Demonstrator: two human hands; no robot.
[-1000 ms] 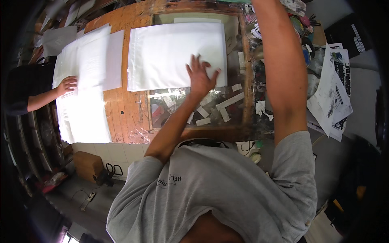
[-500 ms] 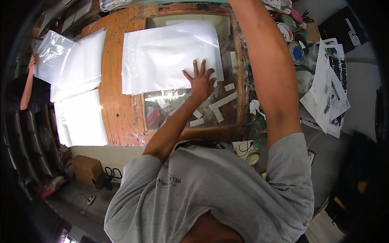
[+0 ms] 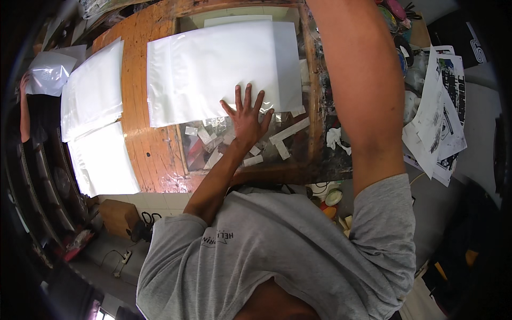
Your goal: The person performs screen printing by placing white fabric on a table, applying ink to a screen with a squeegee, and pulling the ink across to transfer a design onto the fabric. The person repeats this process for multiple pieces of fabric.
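Observation:
Clear plastic bags (image 3: 208,69), seemingly a stack of several, lie flat over the glass panel and the wooden table top. My left hand (image 3: 247,118) rests spread on their near edge, fingers stretched out and holding nothing. My right arm (image 3: 362,80) reaches far forward past the upper edge of the picture, so my right hand is out of sight. Under the glass (image 3: 277,120), near my left wrist, white strips and scraps show through.
Two piles of clear bags, a far pile (image 3: 93,88) and a near pile (image 3: 101,160), lie on the table's left. A co-worker's hand (image 3: 24,82) holds a clear bag (image 3: 50,72). Printed sheets (image 3: 437,114) and crumpled tissue (image 3: 335,138) are at right.
My left hand has slid toward me and slightly left, still spread on the bags. The bags' curled far edge now lies flatter. The co-worker has moved a clear bag leftward, off the far pile.

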